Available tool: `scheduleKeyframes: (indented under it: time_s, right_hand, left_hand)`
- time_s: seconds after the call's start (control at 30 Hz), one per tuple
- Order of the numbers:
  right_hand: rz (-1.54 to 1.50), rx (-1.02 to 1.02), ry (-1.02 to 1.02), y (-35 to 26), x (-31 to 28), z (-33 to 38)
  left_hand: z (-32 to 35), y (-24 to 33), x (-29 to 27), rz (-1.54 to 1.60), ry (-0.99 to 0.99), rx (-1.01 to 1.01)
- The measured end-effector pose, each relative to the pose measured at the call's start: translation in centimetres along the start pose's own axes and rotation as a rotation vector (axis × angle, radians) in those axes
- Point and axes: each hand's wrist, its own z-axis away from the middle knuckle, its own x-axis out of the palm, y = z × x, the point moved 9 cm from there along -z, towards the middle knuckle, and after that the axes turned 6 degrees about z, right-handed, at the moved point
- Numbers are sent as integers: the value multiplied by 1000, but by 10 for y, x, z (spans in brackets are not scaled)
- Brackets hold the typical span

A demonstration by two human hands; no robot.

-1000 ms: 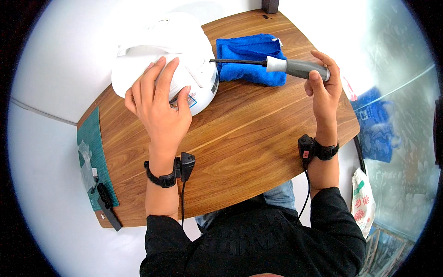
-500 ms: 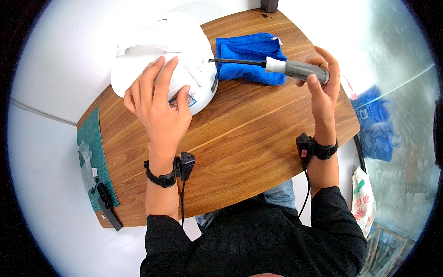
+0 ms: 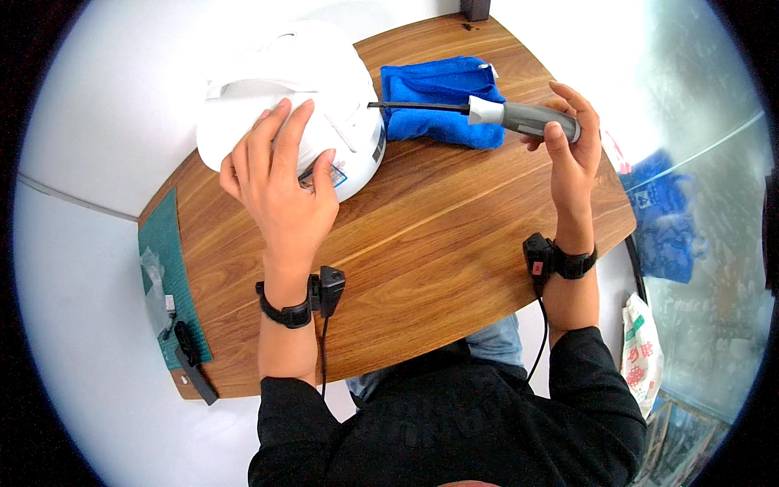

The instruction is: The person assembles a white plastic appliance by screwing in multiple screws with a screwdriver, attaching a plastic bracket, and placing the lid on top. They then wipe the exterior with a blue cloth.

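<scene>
A white rounded plastic housing (image 3: 324, 69) with a curved band and small stickers stands at the far left of the table; its exact kind is not clear. My left hand (image 3: 284, 183) rests on its near side, fingers spread and thumb apart. My right hand (image 3: 574, 150) grips the grey handle of a screwdriver (image 3: 531, 120) between thumb and fingers. Its dark shaft runs level to the left, and the tip meets the housing's right side; whether it sits inside a hole cannot be seen. A folded blue cloth (image 3: 442, 77) lies under the shaft.
The wooden table (image 3: 422, 235) has a curved edge. On its left lie a green cutting mat (image 3: 169, 235), a clear plastic bag (image 3: 152, 276) and a black cabled item (image 3: 188, 345). A white printed sack (image 3: 641, 357) stands off the right side. Cables trail from both my wrists.
Almost nothing differs. The whole picture has shifted slightly to the right; the screwdriver keeps its place against the housing, and my left hand stays on it.
</scene>
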Motion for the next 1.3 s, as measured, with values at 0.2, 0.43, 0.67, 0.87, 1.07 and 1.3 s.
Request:
scheduleKeyframes:
  time_s: [0.2,0.43,0.67,0.87,1.07,1.3]
  right_hand:
    - [20,84,-124,3,-6,3]
    - [90,25,-98,2,0,1]
    - [106,143,-206,4,5,5]
    - [192,300,-636,2,26,7]
    - [254,489,-809,-12,36,20]
    - [347,359,-706,-9,9,25]
  left_hand:
    - [0,0,-3,-18,-8,-12]
    - [0,0,-6,-15,-3,-1]
    - [0,-1,-10,-7,-4,7]
    - [0,-4,-8,40,4,14]
    - [-2,-7,-8,99,2,27]
    - [-2,-30,-17,252,-22,-15]
